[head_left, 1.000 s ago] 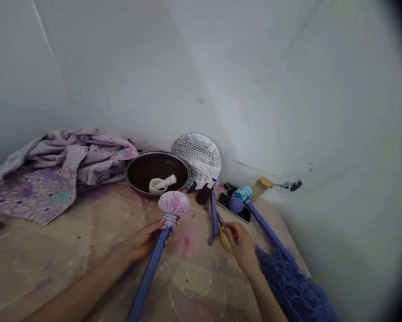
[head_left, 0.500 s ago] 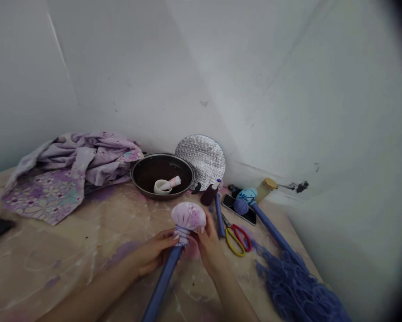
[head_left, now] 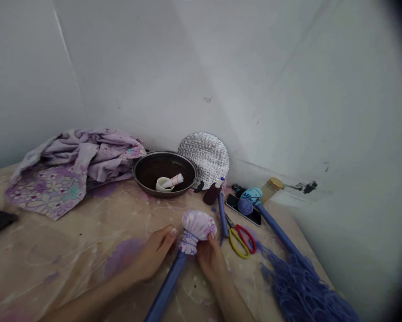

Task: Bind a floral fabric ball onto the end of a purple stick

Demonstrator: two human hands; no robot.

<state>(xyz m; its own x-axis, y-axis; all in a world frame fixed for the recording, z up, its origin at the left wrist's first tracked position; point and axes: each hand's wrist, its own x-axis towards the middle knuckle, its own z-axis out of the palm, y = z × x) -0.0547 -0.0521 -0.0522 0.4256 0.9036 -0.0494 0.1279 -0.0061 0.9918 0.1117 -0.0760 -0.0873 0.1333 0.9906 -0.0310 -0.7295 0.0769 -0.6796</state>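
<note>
A blue-wrapped stick [head_left: 169, 286] with a padded head of lilac flowered cloth [head_left: 199, 225] leans up from the lower edge of the view. Blue yarn binds the cloth below the bulge, and the gathered cloth end flares over the stick. My right hand [head_left: 211, 255] grips the head from the right, thumb on the cloth, its other fingers mostly hidden behind. Just left of the binding, my left hand [head_left: 157, 248] is apart from the cloth, loosely curved and open; some of its fingers are hidden.
Scissors [head_left: 240, 240], a phone [head_left: 233, 202], a blue yarn ball [head_left: 245, 206], a second padded stick [head_left: 281, 232] and tangled blue yarn [head_left: 305, 290] lie right. A pan [head_left: 147, 190] holding a small white bowl, a dark bottle [head_left: 211, 194] and flowered cloth [head_left: 53, 192] are behind.
My left hand has let go of the bound neck and moved slightly left. The padded head has turned and shifted right and down in view, still in my right hand.
</note>
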